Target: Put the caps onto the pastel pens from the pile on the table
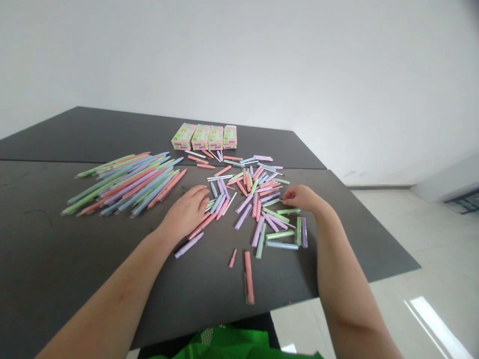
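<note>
My left hand [189, 212] rests with curled fingers at the left edge of a loose pile of pen parts; whatever is under its fingers is hidden. Just by its fingertips lie blue, purple and pink pen barrels [219, 205]. A purple pen piece [189, 245] lies below this hand. My right hand [305, 198] reaches in from the right, finger and thumb pinched at the end of a grey-green pen part [271, 202]. Around it are green barrels [280, 234], a purple barrel [304, 233] and a blue barrel [282, 245].
Whole-looking pastel pens [127, 184] are heaped on the left. Several small pink-and-green boxes [201, 137] stand at the back of the dark table [93, 279]. White refills [220, 177] lie mid-pile. A pink barrel [249, 279] and small pink piece [232, 258] lie near the front edge.
</note>
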